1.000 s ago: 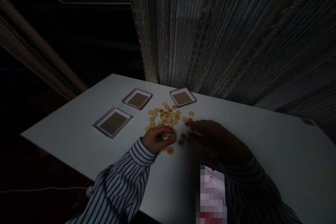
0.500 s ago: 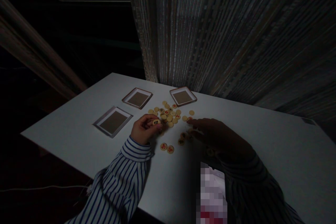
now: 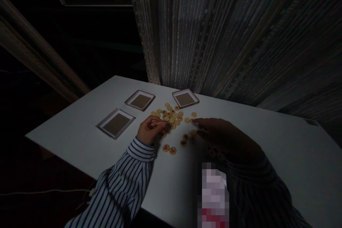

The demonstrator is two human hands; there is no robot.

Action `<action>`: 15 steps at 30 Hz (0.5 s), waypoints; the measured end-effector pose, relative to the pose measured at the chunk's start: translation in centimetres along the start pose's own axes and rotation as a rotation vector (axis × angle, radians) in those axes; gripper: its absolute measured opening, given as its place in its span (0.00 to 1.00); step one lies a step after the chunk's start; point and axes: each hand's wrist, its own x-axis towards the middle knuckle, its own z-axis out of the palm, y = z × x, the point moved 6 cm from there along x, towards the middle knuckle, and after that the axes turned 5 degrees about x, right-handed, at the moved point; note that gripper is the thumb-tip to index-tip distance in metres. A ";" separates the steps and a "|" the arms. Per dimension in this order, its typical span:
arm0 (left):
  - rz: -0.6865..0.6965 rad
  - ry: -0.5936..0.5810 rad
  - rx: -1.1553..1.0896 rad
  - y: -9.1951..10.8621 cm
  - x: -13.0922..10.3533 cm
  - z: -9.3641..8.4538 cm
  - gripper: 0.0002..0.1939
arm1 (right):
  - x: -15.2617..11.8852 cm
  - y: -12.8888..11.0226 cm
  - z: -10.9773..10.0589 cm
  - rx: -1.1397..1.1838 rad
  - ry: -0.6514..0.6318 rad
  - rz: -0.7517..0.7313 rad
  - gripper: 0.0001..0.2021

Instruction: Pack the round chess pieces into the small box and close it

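Centre frame: our left hand (image 3: 146, 130) pinches a xiangqi piece (image 3: 160, 123) edge-on, thumb opposing fingers for steadiness. Right hand (image 3: 229, 135) reaches over shadowed discs (image 3: 183, 143); grip unclear.

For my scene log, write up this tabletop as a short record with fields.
left hand: left hand pinches a small disc
right hand: right hand, fingers stretched towards the discs; too dark to tell if it grips one
cluster: pale round discs, some with red or dark marks
nearer the person: two red-marked discs, side by side
trays: two brown-rimmed trays, one grey-rimmed tray
surface: white table
backdrop: striped curtain
light: dim
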 end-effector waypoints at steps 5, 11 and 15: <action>-0.018 -0.040 -0.003 -0.1 0.3 0.1 0.18 | -0.5 -0.1 -0.7 -0.024 0.001 0.008 0.18; -0.006 0.049 -0.066 1.5 1.1 -1.5 0.19 | -1.3 -0.1 -2.0 0.004 0.057 -0.033 0.19; 0.012 0.085 -0.034 3.6 1.3 -2.0 0.18 | -1.6 0.1 -2.4 0.003 0.073 -0.048 0.19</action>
